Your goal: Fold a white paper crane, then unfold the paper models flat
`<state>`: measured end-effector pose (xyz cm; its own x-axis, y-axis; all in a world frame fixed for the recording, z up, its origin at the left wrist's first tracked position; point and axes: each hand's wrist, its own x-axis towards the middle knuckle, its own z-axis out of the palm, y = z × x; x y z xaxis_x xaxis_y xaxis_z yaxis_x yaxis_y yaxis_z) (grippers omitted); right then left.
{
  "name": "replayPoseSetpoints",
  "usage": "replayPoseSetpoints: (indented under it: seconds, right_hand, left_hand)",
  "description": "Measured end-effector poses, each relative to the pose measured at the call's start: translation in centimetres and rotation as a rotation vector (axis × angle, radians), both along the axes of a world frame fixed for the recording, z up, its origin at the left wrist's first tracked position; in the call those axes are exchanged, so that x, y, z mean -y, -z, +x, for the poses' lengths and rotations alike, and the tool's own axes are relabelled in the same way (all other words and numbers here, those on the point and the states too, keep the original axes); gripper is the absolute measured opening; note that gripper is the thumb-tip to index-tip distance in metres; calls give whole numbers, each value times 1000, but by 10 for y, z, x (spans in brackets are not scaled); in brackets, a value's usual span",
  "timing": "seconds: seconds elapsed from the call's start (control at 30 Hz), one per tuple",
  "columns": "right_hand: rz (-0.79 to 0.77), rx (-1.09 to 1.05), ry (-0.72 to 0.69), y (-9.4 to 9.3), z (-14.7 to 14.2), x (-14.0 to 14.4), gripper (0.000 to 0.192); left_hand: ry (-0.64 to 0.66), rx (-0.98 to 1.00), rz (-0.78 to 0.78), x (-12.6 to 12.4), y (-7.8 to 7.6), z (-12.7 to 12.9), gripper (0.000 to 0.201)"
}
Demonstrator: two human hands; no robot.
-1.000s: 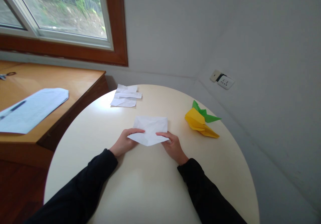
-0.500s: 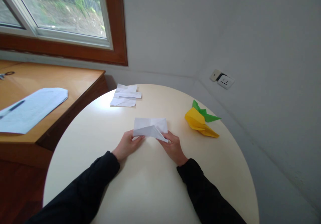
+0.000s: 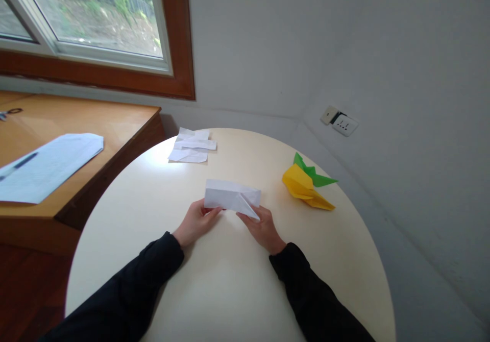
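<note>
A partly folded sheet of white paper (image 3: 224, 195) is held between both hands over the middle of the round table. My left hand (image 3: 198, 220) pinches its lower left corner, thumb along the near edge. At the lower right, my right hand (image 3: 264, 225) grips the paper close to a slanted, pointed flap. The fingers behind the sheet are partly hidden. Off to the right lie a yellow folded paper shape (image 3: 302, 182) and a green folded paper piece (image 3: 314, 172), touching or overlapping.
Several white paper pieces (image 3: 193, 150) lie at the back left of the round cream table (image 3: 229, 291). A wooden desk (image 3: 122, 115) on the left bears paper sheets (image 3: 65, 163), a pen (image 3: 26, 161) and scissors (image 3: 11, 112). A wall socket (image 3: 345, 124) is behind.
The near edge of the white paper is now folded up in a longer, straighter band on the left. Its right end has shifted slightly right and down. Both hands keep their grip.
</note>
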<state>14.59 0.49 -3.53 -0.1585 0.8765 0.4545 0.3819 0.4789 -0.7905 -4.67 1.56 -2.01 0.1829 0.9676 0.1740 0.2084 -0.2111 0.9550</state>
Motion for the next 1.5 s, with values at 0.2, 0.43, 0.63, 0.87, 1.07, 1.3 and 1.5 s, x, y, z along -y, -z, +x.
replayPoseSetpoints:
  seconds: [0.2, 0.43, 0.63, 0.87, 1.07, 1.3, 1.5]
  right_hand:
    - [33, 83, -148, -1, 3, 3, 20]
    - [102, 120, -208, -4, 0, 2, 28]
    - [85, 169, -280, -9, 0, 4, 50]
    - [73, 227, -257, -11, -2, 8, 63]
    - [86, 301, -210, -10, -7, 12, 62]
    - [117, 366, -180, -6, -11, 13, 68]
    - [138, 326, -164, -2, -11, 11, 54]
  left_hand:
    - [-47, 214, -70, -3, -4, 1, 49]
    - [-68, 282, -136, -2, -5, 0, 73]
    - [-37, 349, -155, -5, -4, 0, 35]
    - [-12, 458, -241, -1, -6, 2, 43]
    - [14, 547, -281, 0, 0, 4, 44]
    - [-24, 472, -286, 2, -6, 7, 34]
    - [2, 283, -149, 6, -2, 8, 22]
